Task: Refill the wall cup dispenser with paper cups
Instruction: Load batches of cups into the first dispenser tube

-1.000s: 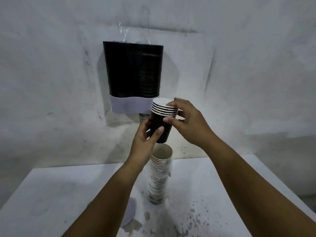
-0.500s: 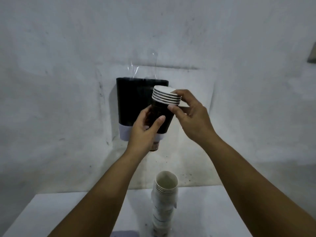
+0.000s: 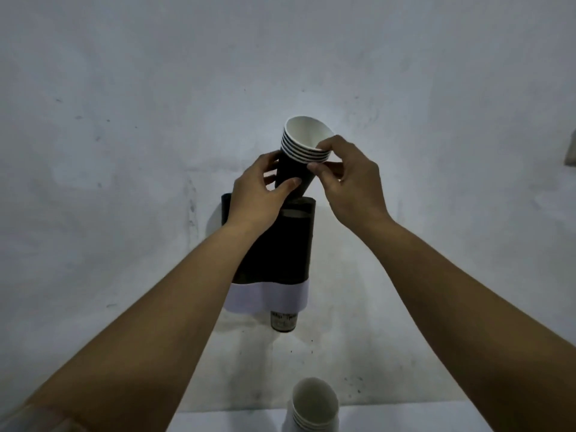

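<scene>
A short stack of black paper cups (image 3: 300, 157) with white rims is held tilted, its base at the open top of the wall dispenser (image 3: 280, 247), a dark tube with a white band at its bottom. My left hand (image 3: 257, 194) grips the lower body of the stack. My right hand (image 3: 349, 179) pinches the rims near the top. A cup bottom (image 3: 283, 321) pokes out under the dispenser's white band.
A second stack of cups (image 3: 314, 406) in a clear sleeve stands on the white table (image 3: 218, 422) at the bottom edge. The grey, scuffed wall (image 3: 124, 120) fills the background. A small object sits at the right edge (image 3: 571, 148).
Both hands have lifted the cup stack from in front of the dispenser to above its top opening and tilted it. The camera view has tipped upward.
</scene>
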